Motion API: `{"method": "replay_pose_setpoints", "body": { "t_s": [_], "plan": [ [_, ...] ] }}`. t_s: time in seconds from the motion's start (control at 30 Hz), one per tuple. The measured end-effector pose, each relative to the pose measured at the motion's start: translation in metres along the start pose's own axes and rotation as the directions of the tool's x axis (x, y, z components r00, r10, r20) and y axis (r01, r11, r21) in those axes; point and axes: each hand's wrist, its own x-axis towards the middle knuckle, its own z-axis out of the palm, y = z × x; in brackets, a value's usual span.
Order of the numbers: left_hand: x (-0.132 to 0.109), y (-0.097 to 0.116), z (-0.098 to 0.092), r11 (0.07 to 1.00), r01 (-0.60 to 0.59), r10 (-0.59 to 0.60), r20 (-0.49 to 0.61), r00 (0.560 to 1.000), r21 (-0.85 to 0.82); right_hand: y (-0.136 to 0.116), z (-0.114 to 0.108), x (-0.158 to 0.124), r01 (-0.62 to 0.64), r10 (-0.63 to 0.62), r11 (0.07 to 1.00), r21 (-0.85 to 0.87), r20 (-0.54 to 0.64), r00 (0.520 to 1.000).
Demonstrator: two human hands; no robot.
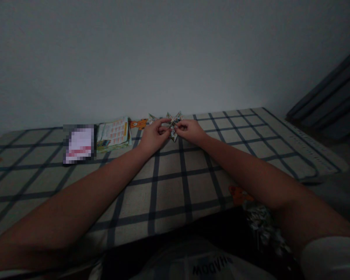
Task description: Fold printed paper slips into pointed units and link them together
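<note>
A small folded paper piece (174,123) with printed pattern and pointed tips is held over the far side of a checked cloth (169,182). My left hand (153,134) pinches it from the left with closed fingers. My right hand (189,130) pinches it from the right, fingers closed too. Both arms stretch forward across the cloth. Another folded paper point (151,118) lies just left of the held piece.
A stack of printed booklets (113,135) lies at the back left, beside a blurred-out rectangle (79,143). A plain wall (163,58) rises behind the cloth. Crumpled patterned paper (261,225) sits near my right elbow. A dark striped fabric (329,101) leans at the right.
</note>
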Motion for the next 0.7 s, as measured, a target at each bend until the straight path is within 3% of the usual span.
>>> {"method": "replay_pose_setpoints", "body": {
  "t_s": [0.4,0.7],
  "plan": [
    [0.0015,0.0050,0.0016,0.989,0.004,0.004,-0.052,0.999,0.147,0.0002,-0.0002,0.0040,-0.077,0.077,0.993,-0.084,0.003,0.997],
    [0.0032,0.0032,0.0027,0.986,0.013,-0.003,-0.060,0.998,0.167,-0.0005,-0.0018,0.0052,-0.082,0.087,0.986,-0.148,0.027,0.996]
  ]
}}
